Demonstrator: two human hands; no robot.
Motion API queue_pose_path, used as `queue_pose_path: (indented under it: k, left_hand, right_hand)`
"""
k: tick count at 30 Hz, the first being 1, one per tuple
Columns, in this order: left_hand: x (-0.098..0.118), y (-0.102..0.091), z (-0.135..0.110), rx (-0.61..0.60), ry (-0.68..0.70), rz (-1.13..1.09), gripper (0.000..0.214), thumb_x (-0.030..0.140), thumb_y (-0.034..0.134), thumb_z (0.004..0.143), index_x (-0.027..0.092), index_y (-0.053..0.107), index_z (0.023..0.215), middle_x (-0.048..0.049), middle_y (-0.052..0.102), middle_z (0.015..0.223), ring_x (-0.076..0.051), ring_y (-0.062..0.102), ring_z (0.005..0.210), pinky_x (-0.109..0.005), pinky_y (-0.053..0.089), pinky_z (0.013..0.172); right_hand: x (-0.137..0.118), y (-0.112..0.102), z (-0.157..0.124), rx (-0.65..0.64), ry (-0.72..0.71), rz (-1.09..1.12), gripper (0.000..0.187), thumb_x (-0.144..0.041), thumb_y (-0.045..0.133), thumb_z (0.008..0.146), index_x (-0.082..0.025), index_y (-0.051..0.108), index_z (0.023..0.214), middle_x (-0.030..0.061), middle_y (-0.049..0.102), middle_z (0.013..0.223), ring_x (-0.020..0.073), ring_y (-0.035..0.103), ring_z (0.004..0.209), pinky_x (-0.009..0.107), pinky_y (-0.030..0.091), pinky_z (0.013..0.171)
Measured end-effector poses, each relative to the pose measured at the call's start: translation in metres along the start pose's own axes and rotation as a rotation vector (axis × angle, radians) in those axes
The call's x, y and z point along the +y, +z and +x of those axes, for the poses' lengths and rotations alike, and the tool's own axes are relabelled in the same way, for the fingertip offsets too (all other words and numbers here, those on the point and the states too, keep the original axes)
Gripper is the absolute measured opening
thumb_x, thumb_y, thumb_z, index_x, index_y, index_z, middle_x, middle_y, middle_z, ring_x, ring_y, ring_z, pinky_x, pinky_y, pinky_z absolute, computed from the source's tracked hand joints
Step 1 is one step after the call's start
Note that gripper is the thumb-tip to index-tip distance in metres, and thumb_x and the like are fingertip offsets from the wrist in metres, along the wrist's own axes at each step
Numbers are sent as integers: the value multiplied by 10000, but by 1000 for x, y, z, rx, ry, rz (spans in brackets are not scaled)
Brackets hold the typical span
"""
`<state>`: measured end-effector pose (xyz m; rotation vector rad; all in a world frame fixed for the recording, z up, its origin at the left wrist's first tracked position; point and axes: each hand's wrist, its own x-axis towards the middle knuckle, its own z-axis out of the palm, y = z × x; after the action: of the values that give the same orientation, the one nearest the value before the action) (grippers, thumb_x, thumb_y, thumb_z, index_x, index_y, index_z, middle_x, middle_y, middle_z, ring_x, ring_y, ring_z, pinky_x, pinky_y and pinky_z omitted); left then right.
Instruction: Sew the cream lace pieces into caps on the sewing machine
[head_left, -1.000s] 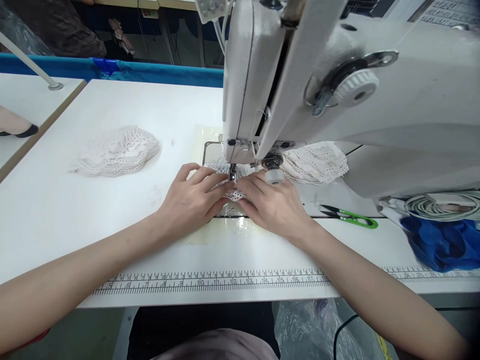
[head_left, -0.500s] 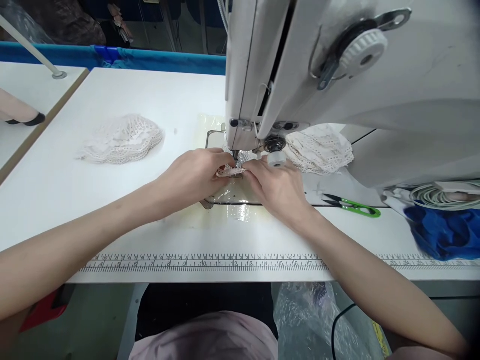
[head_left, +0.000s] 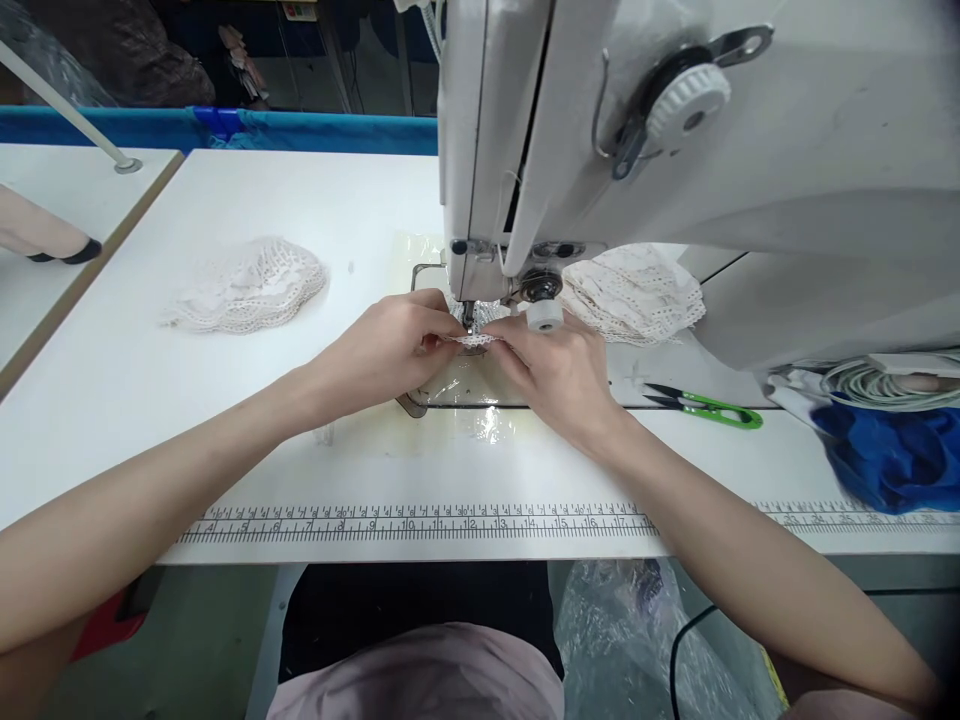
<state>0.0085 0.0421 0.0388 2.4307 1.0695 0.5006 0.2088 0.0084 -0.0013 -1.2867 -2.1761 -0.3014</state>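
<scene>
Between my two hands a small piece of white lace (head_left: 475,341) lies at the presser foot (head_left: 469,318) of a white sewing machine (head_left: 495,120). My left hand (head_left: 401,345) pinches the lace's left end, fingers curled in beside the foot. On the other side my right hand (head_left: 559,370) pinches the right end, its fingertips partly under the machine head. Part of the lace behind the foot is hidden by the machine. One pile of white lace (head_left: 251,285) rests on the table to the left; another lace pile (head_left: 634,295) sits right of the needle area.
Green-handled thread snips (head_left: 705,407) lie right of my right hand. A blue cloth (head_left: 892,450) and coiled cable (head_left: 874,385) are at the far right. A printed ruler (head_left: 420,524) runs along the table's front edge. A pale thing with black tips (head_left: 45,228) lies at far left.
The lace between my fingers now lies flatter and straighter at the foot. Both hands stay in nearly the same place, and the view has shifted slightly.
</scene>
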Motion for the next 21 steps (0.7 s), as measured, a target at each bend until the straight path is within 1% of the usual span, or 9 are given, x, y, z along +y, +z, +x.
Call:
queue_pose_path:
  k: [3, 7, 9, 11, 13, 16, 18, 20, 21]
  left_hand:
    - [-9, 0, 4, -6, 46, -61, 225, 247, 534, 883, 204, 754, 874, -28, 635, 848, -120, 583, 676, -245, 459, 589]
    - [-16, -2, 6, -46, 102, -91, 284, 283, 519, 923, 199, 731, 754, -22, 601, 804, -116, 566, 679, -245, 449, 601]
    - [-17, 0, 2, -76, 134, -68, 339, 295, 504, 942, 182, 704, 693, -32, 597, 818, -112, 561, 673, -248, 455, 611]
    - [-16, 7, -4, -54, 188, 10, 383, 300, 483, 963, 169, 687, 666, -47, 600, 830, -113, 555, 668, -257, 459, 617]
    - [-14, 17, -13, 50, 275, 178, 374, 307, 475, 977, 172, 705, 715, -58, 625, 831, -135, 563, 694, -281, 454, 625]
    - [-9, 30, -25, 232, 402, 507, 208, 271, 534, 956, 209, 728, 913, -44, 710, 891, -185, 601, 783, -335, 436, 648]
    - [-5, 34, -31, 273, 433, 636, 169, 214, 565, 934, 229, 706, 1026, -31, 732, 1053, -209, 632, 912, -362, 446, 712]
    - [-1, 36, -35, 264, 432, 680, 204, 182, 561, 934, 217, 681, 1095, -40, 702, 1186, -220, 626, 1072, -378, 452, 803]
    - [0, 36, -37, 252, 427, 686, 215, 180, 553, 941, 200, 670, 1121, -55, 691, 1213, -223, 615, 1128, -380, 451, 834]
  right_hand:
    - [-2, 0, 1, -49, 41, 8, 335, -245, 447, 989, -186, 735, 827, -2, 648, 624, 131, 528, 568, 265, 345, 593]
    - [-3, 0, 1, -63, 29, 17, 319, -249, 463, 988, -187, 726, 817, -2, 653, 616, 136, 540, 590, 270, 338, 602]
    - [-3, -2, -1, -94, 9, 44, 298, -241, 463, 990, -189, 721, 850, 3, 694, 692, 140, 568, 636, 276, 350, 625]
    - [-2, -4, -3, -128, -30, 87, 261, -215, 478, 980, -184, 715, 876, 11, 732, 815, 149, 604, 718, 284, 376, 661]
    - [-2, -6, -6, -146, -92, 116, 222, -168, 500, 953, -182, 710, 882, 17, 746, 942, 162, 626, 813, 299, 406, 708]
    - [-1, -10, -7, -149, -188, 111, 220, -144, 508, 934, -199, 712, 873, 16, 738, 1077, 188, 634, 934, 333, 441, 780]
    - [-1, -12, -8, -150, -227, 101, 222, -141, 510, 932, -205, 714, 871, 16, 743, 1066, 196, 636, 967, 352, 458, 822]
    - [-1, -12, -8, -155, -249, 97, 213, -127, 519, 922, -201, 715, 882, 16, 752, 1023, 193, 642, 959, 361, 470, 856]
    - [0, -12, -8, -157, -254, 95, 208, -120, 524, 916, -198, 715, 891, 16, 755, 1011, 189, 646, 949, 362, 475, 869]
